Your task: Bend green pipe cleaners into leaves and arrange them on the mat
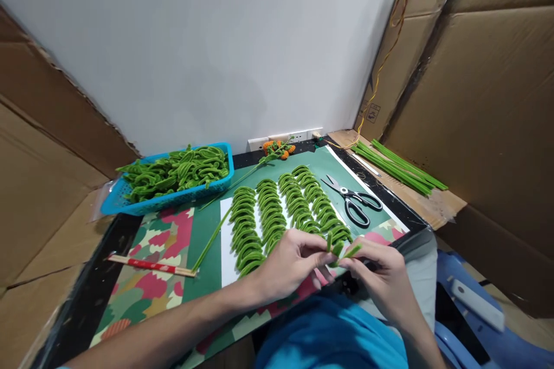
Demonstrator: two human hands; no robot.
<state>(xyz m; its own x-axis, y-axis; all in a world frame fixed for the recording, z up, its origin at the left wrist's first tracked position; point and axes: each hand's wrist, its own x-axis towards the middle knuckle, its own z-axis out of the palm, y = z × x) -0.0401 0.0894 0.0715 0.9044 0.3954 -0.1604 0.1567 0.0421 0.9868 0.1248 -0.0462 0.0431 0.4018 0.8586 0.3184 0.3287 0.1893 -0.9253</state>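
Close to the table's front edge, my left hand and my right hand meet with their fingertips pinched on a short, bent green pipe cleaner. Its ends stick up between the fingers; the middle is partly covered by them. Just beyond my hands lie rows of curved green pipe cleaner pieces on white paper. Black-handled scissors rest with blades apart to the right of the rows.
At the back left stands a blue basket heaped with green pipe cleaner shapes. An orange flower stem lies behind the rows. Chopsticks in a red wrapper are at left, straight green pipe cleaners at right. Cardboard walls flank the table.
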